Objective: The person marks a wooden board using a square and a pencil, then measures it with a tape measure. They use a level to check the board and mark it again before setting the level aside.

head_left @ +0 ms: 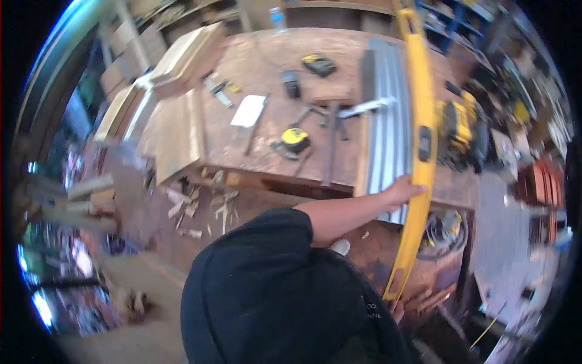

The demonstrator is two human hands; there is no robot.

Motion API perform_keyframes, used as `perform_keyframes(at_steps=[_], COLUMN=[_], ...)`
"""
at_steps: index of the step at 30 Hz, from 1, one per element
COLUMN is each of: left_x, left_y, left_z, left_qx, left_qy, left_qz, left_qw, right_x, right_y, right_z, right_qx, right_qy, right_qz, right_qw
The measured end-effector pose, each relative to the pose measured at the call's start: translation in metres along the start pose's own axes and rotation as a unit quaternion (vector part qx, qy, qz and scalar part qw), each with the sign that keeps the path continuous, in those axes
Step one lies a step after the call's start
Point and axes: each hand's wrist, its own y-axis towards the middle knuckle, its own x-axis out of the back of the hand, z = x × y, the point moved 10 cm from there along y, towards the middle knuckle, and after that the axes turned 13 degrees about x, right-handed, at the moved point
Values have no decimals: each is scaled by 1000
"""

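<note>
A long yellow spirit level (424, 103) runs from the top of the view down to the lower middle, over the right part of the workbench. My left hand (405, 192) is closed on its edge below the middle, beside grey metal strips (388, 121). At the level's lower end, my right hand (398, 312) shows only in small part, its fingers against the level and mostly hidden by my body. Left of the strips lie a yellow tape measure (295, 139), a metal square (330, 145) and a white sheet (249, 111).
The wooden workbench (236, 145) carries thick timber pieces (182, 133) at the left, a yellow-black battery (318, 65) and a yellow power tool (461, 124). A coiled cable (442, 236) sits below the right end. Wood scraps (224, 209) lie under the bench's front edge.
</note>
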Motion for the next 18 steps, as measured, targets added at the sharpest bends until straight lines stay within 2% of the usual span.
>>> perform_keyframes(at_steps=[1,2,4,5,7,8,10,12,14,16,17,18], left_x=[4,-2,4,17,42,66,117,157,207,257,279,305], left_y=[-5,-34,-79,-102,-161,-184,-231,-297,-354,-398,-423,-449], left_z=[-9,-32,-70,-87,-122,-130,-141,-146,-140,-134,-133,-136], left_qx=[-41,-84,-175,-188,-272,-285,-296,-308,-340,-343,-303,-264], left_qy=[26,53,74,68,116,112,163,152,163,181,271,360], left_qz=[11,41,78,64,64,55,-8,-17,-92,-119,-130,-140], left_qw=[999,994,979,978,953,950,941,939,922,914,904,884], right_x=[-1,-6,-29,-44,-63,-81,-111,-154,-216,-272,-291,-319], right_y=[4,6,16,27,43,55,73,101,115,112,99,93], right_z=[11,5,-25,-21,-18,44,198,215,271,333,343,345], right_qx=[43,59,48,60,39,51,242,332,300,354,351,303], right_qy=[41,39,19,15,-17,-23,-42,-130,-55,-49,-53,-12], right_qz=[-19,4,74,88,74,84,21,24,71,98,104,149], right_qw=[998,998,996,994,996,995,969,934,950,929,929,941])
